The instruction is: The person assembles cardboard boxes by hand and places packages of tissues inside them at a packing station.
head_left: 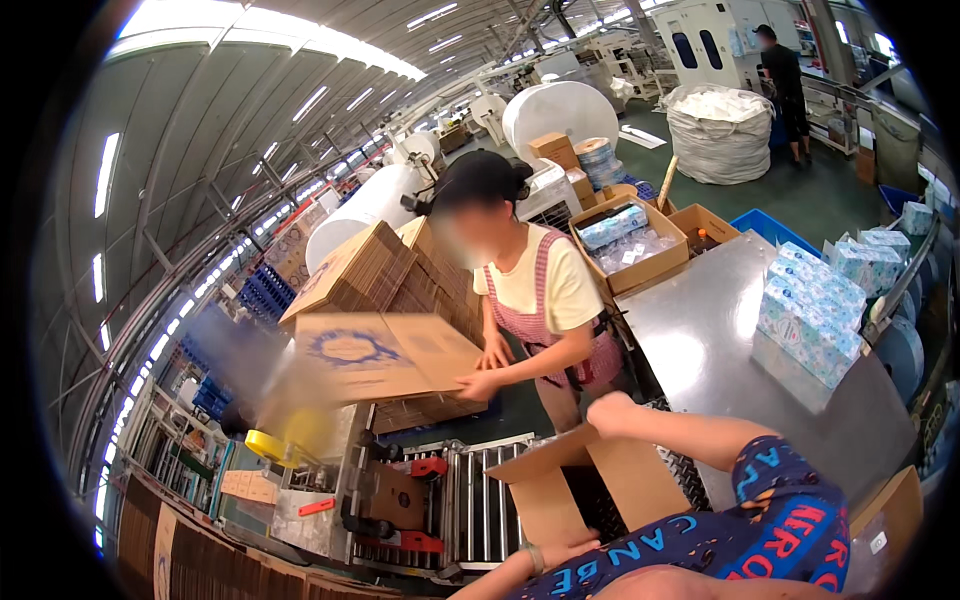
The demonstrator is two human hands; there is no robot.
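Open carton [640, 480] of plain brown corrugated cardboard at five o'clock, with flat, straight-edged panels standing around a dark gap. Right hand [612, 413] at its upper edge, between four and five o'clock, knuckles bent and fingers curled against the board; impossible to tell how firmly closed. Left hand [568, 550] low on the near side, between five and six o'clock, touching the cardboard; fingers partly hidden, grip impossible to tell.

Just beside, at six o'clock, a roller conveyor [482, 500] of smooth, shiny metal cylinders. At seven o'clock, a boxy brown carton [397, 495] between red guides. Farther out at eight o'clock, a round yellow tape roll [265, 446].

Near the dial's centre, a co-worker [535, 285] in a checked pinafore, with both hands at a flat printed cardboard sheet [420, 350]. At three o'clock, a glossy sheet-metal tabletop [700, 310] under soft, film-wrapped blue-and-white packs [815, 305]. At one o'clock, a huge white cylindrical roll [560, 115].
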